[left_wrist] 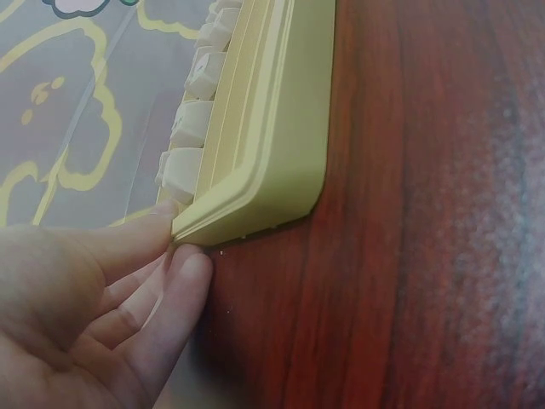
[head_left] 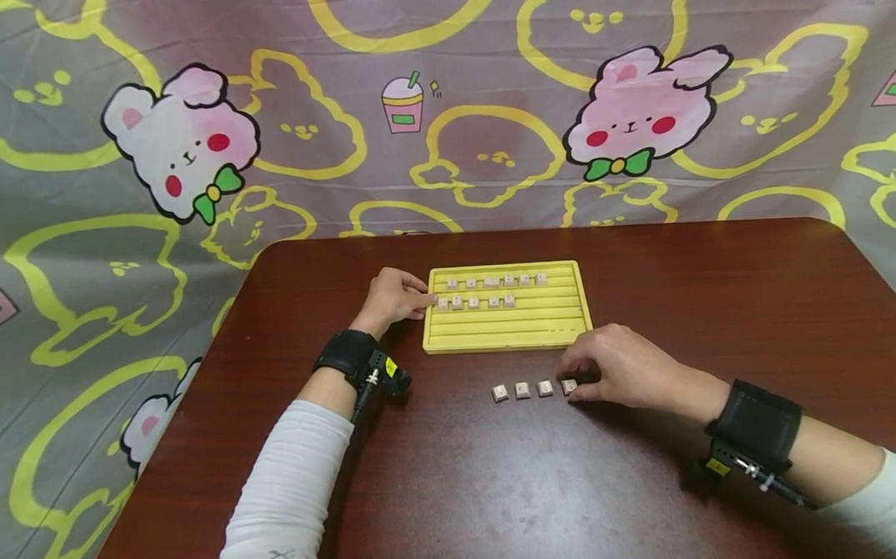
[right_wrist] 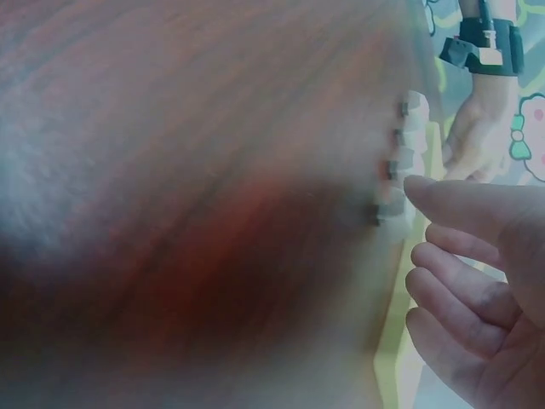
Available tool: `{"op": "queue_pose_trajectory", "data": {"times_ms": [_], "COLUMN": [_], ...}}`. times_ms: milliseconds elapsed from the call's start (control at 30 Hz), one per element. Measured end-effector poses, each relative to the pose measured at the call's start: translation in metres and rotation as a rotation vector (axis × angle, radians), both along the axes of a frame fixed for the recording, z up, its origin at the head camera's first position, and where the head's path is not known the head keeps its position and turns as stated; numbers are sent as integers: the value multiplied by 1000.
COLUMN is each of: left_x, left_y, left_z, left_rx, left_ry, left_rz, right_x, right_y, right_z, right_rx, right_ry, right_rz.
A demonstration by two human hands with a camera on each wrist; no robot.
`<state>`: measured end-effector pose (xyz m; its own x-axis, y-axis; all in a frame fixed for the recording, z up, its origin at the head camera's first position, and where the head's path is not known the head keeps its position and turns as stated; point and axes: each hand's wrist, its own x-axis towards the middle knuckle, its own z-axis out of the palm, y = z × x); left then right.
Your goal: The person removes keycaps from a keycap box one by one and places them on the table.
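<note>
Four tiles [head_left: 534, 389] by relaxed right hand [head_left: 621, 368]; left hand [head_left: 394, 297] fingertips steady tray [head_left: 507, 331]; letters illegible.

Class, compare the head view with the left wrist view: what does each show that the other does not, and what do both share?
Only the head view shows the right hand at the end of a row of four loose tiles on the table, plus the bunny-print backdrop in full. Only the left wrist view shows the left fingertips pressed against the rack's corner close up. Both show the left hand, the yellow rack with tiles in its rows, and the dark wooden table.
</note>
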<state>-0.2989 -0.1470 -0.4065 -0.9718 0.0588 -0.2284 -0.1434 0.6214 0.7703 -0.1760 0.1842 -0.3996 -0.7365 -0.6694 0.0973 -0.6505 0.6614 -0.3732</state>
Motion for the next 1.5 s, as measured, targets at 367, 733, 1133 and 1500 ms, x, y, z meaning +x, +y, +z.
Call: {"op": "queue_pose_trajectory", "data": {"times_ms": [367, 733, 1133, 1500], "left_x": [1, 1, 1, 2], "left_y": [1, 0, 0, 0], "left_z": [0, 0, -1, 2], "left_rx": [2, -1, -3, 0], "left_ry": [-2, -5, 8, -1], "left_rz": [3, 13, -2, -12], "right_x": [-14, -37, -67, -83], "right_y": [-4, -23, -38, -49], "right_z": [23, 33, 24, 18], "right_rx": [24, 8, -2, -21], "right_ry": [23, 64, 56, 2], "right_rz": [-34, -43, -122, -150]}}
